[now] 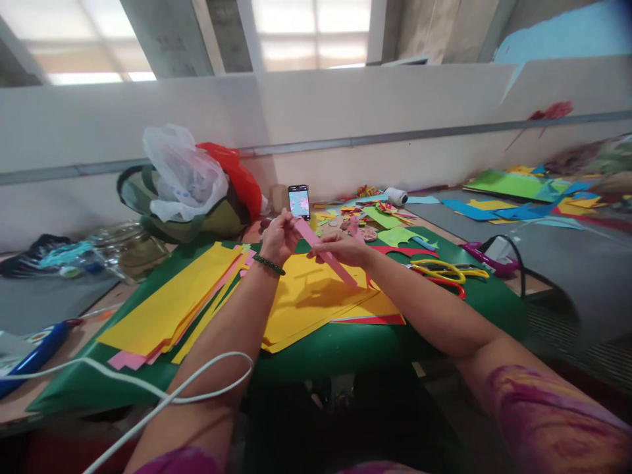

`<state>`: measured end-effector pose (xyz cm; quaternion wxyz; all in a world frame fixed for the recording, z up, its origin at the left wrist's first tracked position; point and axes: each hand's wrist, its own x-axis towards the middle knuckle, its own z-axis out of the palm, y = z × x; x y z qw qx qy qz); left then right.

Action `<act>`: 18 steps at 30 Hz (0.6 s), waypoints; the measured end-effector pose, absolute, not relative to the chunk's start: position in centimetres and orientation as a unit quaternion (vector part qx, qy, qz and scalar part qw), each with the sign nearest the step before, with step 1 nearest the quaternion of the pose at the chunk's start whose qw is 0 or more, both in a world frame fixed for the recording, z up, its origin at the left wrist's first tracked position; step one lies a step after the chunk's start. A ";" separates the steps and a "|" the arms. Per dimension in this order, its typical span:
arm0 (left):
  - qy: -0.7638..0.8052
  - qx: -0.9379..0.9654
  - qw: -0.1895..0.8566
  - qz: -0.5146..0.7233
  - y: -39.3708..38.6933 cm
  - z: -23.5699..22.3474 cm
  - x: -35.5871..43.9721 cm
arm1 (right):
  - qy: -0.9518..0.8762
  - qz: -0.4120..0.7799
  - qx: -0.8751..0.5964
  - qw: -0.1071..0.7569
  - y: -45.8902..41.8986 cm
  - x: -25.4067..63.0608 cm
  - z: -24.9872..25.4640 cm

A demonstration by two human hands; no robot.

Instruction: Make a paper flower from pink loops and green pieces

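A pink paper strip (340, 268) slants through the air above a pile of yellow paper sheets (296, 309). My left hand (279, 236) pinches its upper end, with a dark green bead bracelet on the wrist. Lower along the strip, my right hand (340, 247) grips it between thumb and fingers. The strip's loose end hangs down toward the yellow sheets. To the left lies a stack of yellow paper strips (168, 303) with pink edges showing beneath. Behind my hands, a phone (299, 201) stands upright with a lit screen.
Yellow-handled scissors (444, 268) and red-handled scissors (451, 284) lie right on the green mat (345, 345). A bag (207, 217) with plastic bags stands back left. A magenta hot glue gun (494, 260) sits at the right edge. A white cable (212, 388) crosses my left arm.
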<state>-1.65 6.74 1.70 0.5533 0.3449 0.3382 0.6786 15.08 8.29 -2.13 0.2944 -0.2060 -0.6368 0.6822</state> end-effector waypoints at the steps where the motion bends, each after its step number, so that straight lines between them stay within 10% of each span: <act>1: 0.349 0.338 0.548 0.681 6.9 1.6 -2.0 | -0.628 0.679 -0.214 0.315 8.6 15.4 -2.0; 10: 0.348 0.488 0.671 0.436 6.0 -0.6 1.3 | -0.562 0.708 -0.238 0.355 9.3 16.0 -1.4; 18: 0.435 0.627 0.528 0.373 6.3 -1.7 0.0 | -0.540 0.675 -0.290 0.409 11.0 18.3 -0.8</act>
